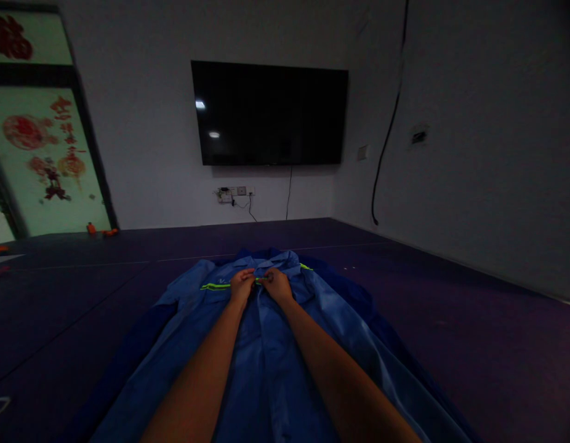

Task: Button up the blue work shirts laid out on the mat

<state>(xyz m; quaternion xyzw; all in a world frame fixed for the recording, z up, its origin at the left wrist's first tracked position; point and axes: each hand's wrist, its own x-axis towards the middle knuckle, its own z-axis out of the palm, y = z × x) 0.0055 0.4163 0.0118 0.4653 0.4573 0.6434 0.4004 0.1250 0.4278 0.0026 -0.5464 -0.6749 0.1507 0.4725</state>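
Observation:
A blue jacket (257, 344) with bright yellow-green stripes lies spread on the purple surface, its collar at the far end. My left hand (242, 285) pinches the front edge of the jacket at the chest stripe, just left of the middle. Close by on the right, my right hand (276, 285) grips the opposite front edge with fingers curled. Between the two hands a bit of the yellow-green stripe shows. Whether a button or snap sits under the fingertips is too small to tell. Both forearms reach forward over the lower part of the jacket.
The purple padded surface (451, 326) runs to the walls. Ahead, a black television (271, 114) hangs above wall sockets (236, 192) with loose cables. Small orange objects (91, 228) lie by the door (40, 160) at left. A black cable (386, 141) hangs down the right wall.

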